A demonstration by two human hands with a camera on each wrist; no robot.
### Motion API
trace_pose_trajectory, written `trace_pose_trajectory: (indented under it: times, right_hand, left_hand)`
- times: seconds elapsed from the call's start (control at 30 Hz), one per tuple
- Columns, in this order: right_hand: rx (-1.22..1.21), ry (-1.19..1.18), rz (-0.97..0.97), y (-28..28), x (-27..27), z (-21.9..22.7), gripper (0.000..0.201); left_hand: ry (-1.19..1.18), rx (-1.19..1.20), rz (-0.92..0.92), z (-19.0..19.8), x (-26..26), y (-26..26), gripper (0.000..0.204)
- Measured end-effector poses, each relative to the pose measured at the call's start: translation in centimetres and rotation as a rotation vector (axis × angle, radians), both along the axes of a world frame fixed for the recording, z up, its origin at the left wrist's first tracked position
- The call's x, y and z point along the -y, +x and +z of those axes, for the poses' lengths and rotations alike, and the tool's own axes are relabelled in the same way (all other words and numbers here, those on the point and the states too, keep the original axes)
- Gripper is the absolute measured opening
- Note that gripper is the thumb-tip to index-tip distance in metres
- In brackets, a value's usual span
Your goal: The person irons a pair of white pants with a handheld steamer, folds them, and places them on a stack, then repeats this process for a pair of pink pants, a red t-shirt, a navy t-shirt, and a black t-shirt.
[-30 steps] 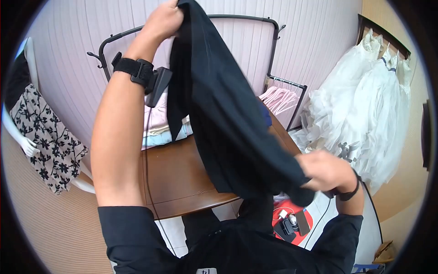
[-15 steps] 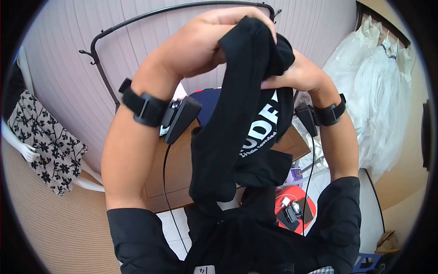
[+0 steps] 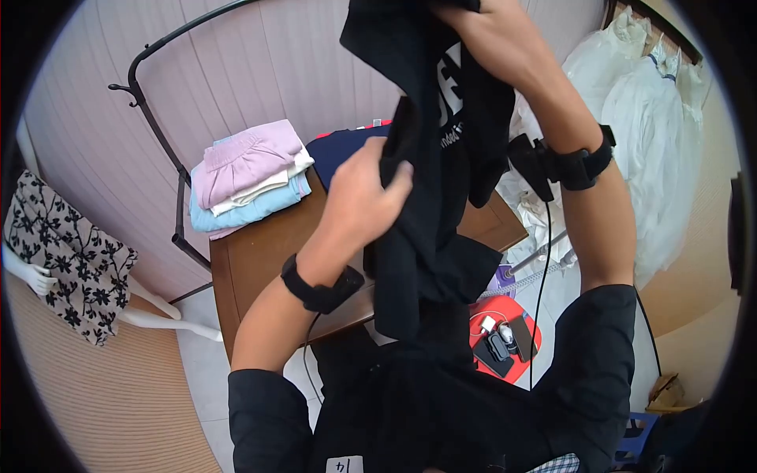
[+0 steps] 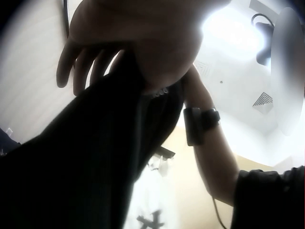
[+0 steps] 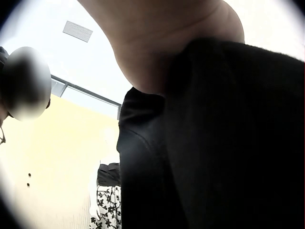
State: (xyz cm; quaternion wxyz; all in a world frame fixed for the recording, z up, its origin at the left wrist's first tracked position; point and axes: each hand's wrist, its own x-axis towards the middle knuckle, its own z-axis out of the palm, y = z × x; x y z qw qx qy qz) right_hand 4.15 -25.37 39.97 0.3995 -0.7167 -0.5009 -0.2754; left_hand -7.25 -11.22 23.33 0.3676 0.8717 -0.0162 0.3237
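Observation:
A black T-shirt [image 3: 430, 236] with white printed letters hangs bunched in front of the person's chest, over the table's front edge. High up at the top of the head view, the right hand [image 3: 482, 25] grips its upper part, the fingers hidden by cloth. Lower and to the left, the left hand [image 3: 359, 193] touches the shirt's left edge, thumb on the near side. In the left wrist view, the left fingers [image 4: 83, 71] stretch out straight and spread beside the dark cloth. Close under the right palm, the shirt [image 5: 214, 133] covers much of the right wrist view.
Folded pink, white and light blue clothes [image 3: 251, 177] form a stack at the back left of the brown table [image 3: 252, 264], beside a navy garment [image 3: 331, 154]. A black rack [image 3: 158, 130] stands behind. White gowns [image 3: 658, 150] hang at right; a red stool [image 3: 505, 303] holds small devices.
The left hand has come down from the shirt's top to its left edge. The right hand has moved up with the gathered shirt, and more of the folded stack shows.

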Motion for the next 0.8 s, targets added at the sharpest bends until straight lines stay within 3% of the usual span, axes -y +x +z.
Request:
trace_pose_trajectory:
  times: [0.03,0.1,0.17,0.23,0.3,0.37,0.43,0.5,0.6,0.63,0.67,0.7,0.73,0.8]
  right_hand:
    - [-0.001,-0.002,-0.002,-0.7,0.5,0.6,0.029]
    - [-0.078,-0.170,-0.348,-2.4,2.1,2.3,0.026]
    - [0.093,-0.148,-0.251,0.4,4.3,2.3,0.024]
    - [0.239,-0.287,-0.273,0.0,6.8,3.4,0.021]
    - [0.368,-0.323,-0.343,-1.0,8.5,3.8,0.019]
    - [0.349,-0.392,-0.334,0.4,10.4,4.4,0.021]
    - [0.402,-0.336,-0.460,-1.1,11.2,4.4,0.021]
    - [0.276,-0.288,-0.448,-0.5,12.6,5.4,0.021]
    - [0.345,-0.150,-0.453,-1.9,14.9,7.0,0.043]
    - [0.335,-0.079,-0.425,-1.9,15.8,7.8,0.049]
    - [0.436,-0.017,-0.505,-2.2,16.5,8.7,0.038]
    - [0.536,0.045,-0.585,-3.0,16.9,9.2,0.029]
    - [0.595,0.102,-0.621,-3.6,17.3,9.4,0.029]
    - [0.641,0.126,-0.639,-3.0,18.9,9.7,0.030]
  left_hand:
    - [-0.036,-0.057,0.068,0.5,-0.4,0.5,0.042]
    - [-0.159,0.018,0.078,0.3,-3.5,1.9,0.033]
    - [-0.091,0.061,0.153,1.3,-8.2,2.3,0.027]
    - [-0.108,0.061,0.267,4.5,-10.9,1.1,0.022]
    - [-0.380,0.078,0.165,5.6,-16.1,1.7,0.021]
    - [-0.635,0.331,0.110,8.8,-15.3,0.8,0.023]
    - [-0.640,0.432,0.009,12.3,-15.3,-0.1,0.033]
    - [-0.385,0.525,0.315,15.1,-14.9,-0.8,0.031]
    - [0.656,0.505,0.955,19.7,-16.1,-4.6,0.030]
    - [0.837,0.568,1.001,20.7,-15.3,-5.7,0.027]
    - [1.016,0.642,1.062,21.7,-14.4,-6.8,0.025]
    - [1.075,0.859,0.972,22.7,-12.2,-7.3,0.024]
    - [0.580,0.737,0.994,23.7,-11.3,-8.2,0.032]
    - [0.730,1.003,0.856,24.5,-9.8,-8.7,0.033]
